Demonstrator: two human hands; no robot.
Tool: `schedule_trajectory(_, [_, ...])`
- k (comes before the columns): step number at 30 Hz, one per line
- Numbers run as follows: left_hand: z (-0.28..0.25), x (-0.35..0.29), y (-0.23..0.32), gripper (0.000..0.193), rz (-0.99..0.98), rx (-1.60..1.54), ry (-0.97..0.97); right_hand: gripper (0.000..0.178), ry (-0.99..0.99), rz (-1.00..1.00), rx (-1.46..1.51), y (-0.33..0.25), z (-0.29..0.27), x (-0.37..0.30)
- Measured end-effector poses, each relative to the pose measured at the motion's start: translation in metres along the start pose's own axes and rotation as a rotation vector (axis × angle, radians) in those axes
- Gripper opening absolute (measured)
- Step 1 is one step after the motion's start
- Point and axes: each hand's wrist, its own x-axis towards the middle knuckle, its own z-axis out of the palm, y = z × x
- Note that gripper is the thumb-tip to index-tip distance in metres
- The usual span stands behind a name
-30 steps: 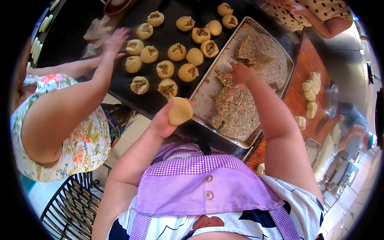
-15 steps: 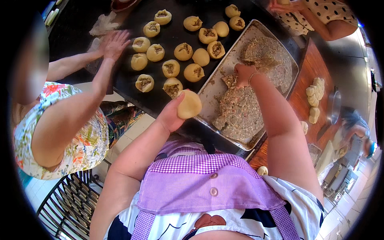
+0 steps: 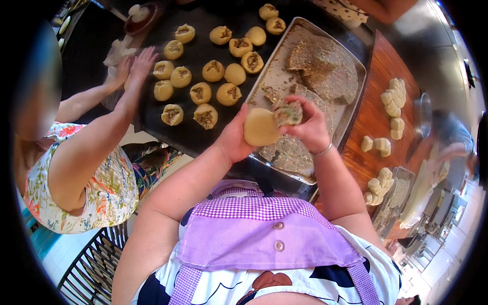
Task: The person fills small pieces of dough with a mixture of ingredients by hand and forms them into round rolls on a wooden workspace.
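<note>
A flat round of pale yellow dough point(image 3: 261, 128) lies across the fingers of my left hand point(image 3: 235, 136), which grips it at its left edge. My right hand point(image 3: 311, 128) pinches a lump of minced filling point(image 3: 288, 113), grey-brown with green and red bits, close beside the round's right edge. Below and beyond both hands is a shallow metal tray point(image 3: 277, 47) with a thick layer of the same filling point(image 3: 325, 66). Left of the tray, several dough buns point(image 3: 205, 116) stand on a black surface point(image 3: 145, 114), many with filling showing through their open tops.
On the left a co-worker's hands point(image 3: 133, 71) are over the black surface, near a crumpled plastic bag point(image 3: 118, 52). A wooden board point(image 3: 363, 129) on the right carries several dough pieces point(image 3: 394, 99). A metal bowl point(image 3: 423, 116) stands beside them. Other people are at the right and far edges.
My right hand has lifted a lump of filling out of the tray and come left to the dough round. My left hand has moved slightly right with the round. The view has shifted.
</note>
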Motion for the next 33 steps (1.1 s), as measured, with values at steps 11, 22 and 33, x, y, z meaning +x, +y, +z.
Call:
schedule_trajectory(11, [0.049,0.014,-0.05,0.035,-0.043,0.077,-0.002,0.084,0.018,-0.363,-0.512,0.015,-0.018,-0.046])
schedule_trajectory(22, [0.051,0.027,-0.095,0.028,0.019,0.16,0.14,0.063,0.317,0.37,0.88,0.046,0.002,-0.083])
schedule_trajectory(33, [0.055,0.023,-0.112,0.025,0.092,0.307,0.128,0.035,0.449,0.09,0.804,0.057,0.004,-0.096])
